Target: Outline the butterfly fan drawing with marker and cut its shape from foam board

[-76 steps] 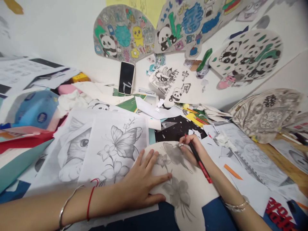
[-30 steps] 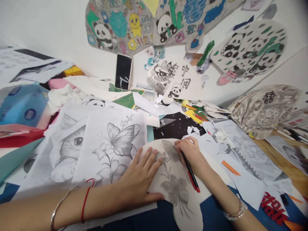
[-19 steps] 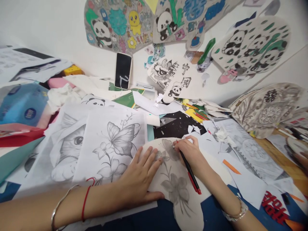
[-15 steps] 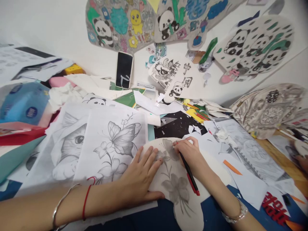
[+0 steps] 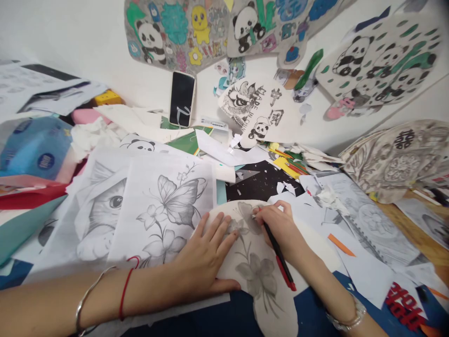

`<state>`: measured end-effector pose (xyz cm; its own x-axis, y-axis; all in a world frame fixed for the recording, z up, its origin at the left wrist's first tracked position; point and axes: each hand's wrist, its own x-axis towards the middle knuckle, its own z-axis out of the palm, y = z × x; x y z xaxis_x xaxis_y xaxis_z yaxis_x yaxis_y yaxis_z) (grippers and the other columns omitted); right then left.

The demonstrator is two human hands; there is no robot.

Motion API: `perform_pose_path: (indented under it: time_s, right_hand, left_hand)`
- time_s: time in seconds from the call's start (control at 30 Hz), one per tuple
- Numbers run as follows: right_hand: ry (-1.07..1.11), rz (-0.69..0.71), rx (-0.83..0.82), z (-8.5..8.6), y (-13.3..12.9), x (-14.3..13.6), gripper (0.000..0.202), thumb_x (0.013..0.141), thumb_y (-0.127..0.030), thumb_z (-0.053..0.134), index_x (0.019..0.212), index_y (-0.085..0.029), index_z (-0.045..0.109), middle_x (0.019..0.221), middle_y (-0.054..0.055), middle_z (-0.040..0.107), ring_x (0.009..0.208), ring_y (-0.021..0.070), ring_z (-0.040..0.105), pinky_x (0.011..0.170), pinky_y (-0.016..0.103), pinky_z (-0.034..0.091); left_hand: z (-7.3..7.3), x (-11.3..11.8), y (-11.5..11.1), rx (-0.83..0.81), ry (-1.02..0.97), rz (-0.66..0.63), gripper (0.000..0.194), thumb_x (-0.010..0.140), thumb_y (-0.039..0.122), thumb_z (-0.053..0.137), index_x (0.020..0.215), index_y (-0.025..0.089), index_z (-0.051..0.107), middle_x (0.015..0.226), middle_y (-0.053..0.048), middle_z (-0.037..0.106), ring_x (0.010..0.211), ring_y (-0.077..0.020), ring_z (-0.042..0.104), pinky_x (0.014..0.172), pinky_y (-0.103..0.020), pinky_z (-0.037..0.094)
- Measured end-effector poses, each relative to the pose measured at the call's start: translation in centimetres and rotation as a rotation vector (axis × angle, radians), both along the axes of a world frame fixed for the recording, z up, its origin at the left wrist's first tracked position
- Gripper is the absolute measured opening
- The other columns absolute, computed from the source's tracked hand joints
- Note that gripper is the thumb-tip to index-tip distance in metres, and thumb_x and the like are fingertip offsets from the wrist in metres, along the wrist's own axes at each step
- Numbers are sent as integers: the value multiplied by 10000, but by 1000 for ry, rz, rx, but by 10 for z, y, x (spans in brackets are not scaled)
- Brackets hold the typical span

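Note:
A pale fan-shaped card (image 5: 261, 299) lies at the bottom middle, with grey flowers, leaves and a butterfly drawn on it. My left hand (image 5: 206, 255) rests flat on its left part, fingers spread. My right hand (image 5: 280, 229) pinches a black and red pen (image 5: 278, 252) over the butterfly at the card's upper part; the fingers hide part of that drawing, and the tip is hard to make out. Left of the card lies a printed sheet (image 5: 168, 187) with a butterfly and flowers, partly under my left forearm. It overlaps a cat drawing (image 5: 101, 224).
A phone (image 5: 182, 99) leans against the wall below decorated panda fans (image 5: 175, 32). Paper scraps and coloured pencils (image 5: 289, 164) crowd the back. A blue tissue pack (image 5: 38, 147) sits left; a spiral sketchbook (image 5: 372, 220) and red cut-out lettering (image 5: 403, 302) lie right.
My right hand and the pen have shifted slightly right and down. My left hand stays in place on the card. At the far right edge, another person's hand has gone from view.

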<state>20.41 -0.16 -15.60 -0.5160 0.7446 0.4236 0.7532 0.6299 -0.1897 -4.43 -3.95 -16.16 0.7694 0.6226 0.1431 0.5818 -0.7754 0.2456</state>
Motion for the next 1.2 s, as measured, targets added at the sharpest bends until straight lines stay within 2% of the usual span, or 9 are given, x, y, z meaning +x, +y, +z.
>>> perform_pose_path:
  time_s: [0.1, 0.2, 0.3, 0.43, 0.5, 0.6, 0.77, 0.97, 1.2]
  right_hand:
    - [307, -137, -64, 6, -2, 2, 170, 824, -112, 459, 754, -216, 343, 843, 15, 589, 758, 152, 541, 803, 379, 359]
    - [735, -110, -410, 12, -2, 1, 282, 842, -261, 547, 781, -236, 272, 874, 24, 574, 733, 152, 563, 651, 308, 456]
    - [942, -65, -700, 11, 2, -1, 334, 814, -315, 611, 812, -244, 285, 891, 9, 567, 720, 144, 590, 622, 292, 505]
    - [1151, -141, -602, 8, 7, 0, 377, 750, -281, 695, 792, -237, 323, 853, -9, 573, 789, 143, 596, 738, 324, 524]
    - [1228, -123, -685, 6, 7, 0, 393, 731, -278, 710, 800, -240, 325, 847, -8, 571, 772, 150, 593, 730, 354, 536]
    - [1151, -137, -814, 0, 6, -2, 383, 730, -307, 710, 802, -234, 341, 878, 25, 588, 762, 170, 602, 679, 352, 537]
    - [924, -338, -346, -2, 4, 4, 342, 765, -334, 670, 759, -234, 343, 896, 48, 609, 781, 179, 595, 708, 334, 490]
    - [233, -116, -219, 20, -11, 15, 153, 858, -176, 482, 757, -222, 378, 896, 39, 603, 779, 160, 574, 676, 290, 445]
    - [30, 6, -167, 10, -11, 5, 122, 829, -104, 419, 777, -215, 411, 828, 48, 554, 821, 197, 530, 705, 330, 445]
  left_hand:
    - [0, 0, 0, -9, -12, 2, 849, 804, 739, 317, 1371, 110, 383, 1489, -205, 250, 1385, -384, 147, 1109, -591, 57]
    - [0, 0, 0, -9, -17, -3, 848, 806, 739, 313, 1366, 107, 388, 1489, -213, 245, 1386, -390, 133, 1104, -602, 59]
    - [1, 0, 0, -21, -8, -7, 849, 811, 737, 294, 1369, 104, 383, 1487, -226, 237, 1385, -398, 121, 1099, -611, 58]
    - [4, 0, 0, -38, 13, -9, 861, 813, 742, 265, 1376, 98, 366, 1483, -238, 235, 1385, -403, 99, 1094, -620, 58]
    - [6, 0, -1, -43, 21, -11, 868, 814, 744, 251, 1378, 94, 358, 1482, -242, 233, 1384, -404, 101, 1093, -622, 59]
    - [8, -1, -1, -48, 29, -19, 868, 819, 740, 241, 1376, 84, 355, 1481, -250, 226, 1381, -406, 111, 1093, -623, 61]
    - [8, -2, -1, -37, 18, -16, 862, 817, 739, 261, 1366, 83, 370, 1480, -252, 226, 1383, -406, 104, 1092, -622, 56]
    - [3, -2, 0, -11, -18, -14, 850, 804, 741, 312, 1356, 99, 390, 1484, -220, 252, 1388, -387, 127, 1101, -605, 53]
    - [1, -1, 0, 10, -8, -1, 881, 804, 742, 307, 1394, 88, 332, 1489, -203, 256, 1392, -362, 137, 1115, -574, 57]
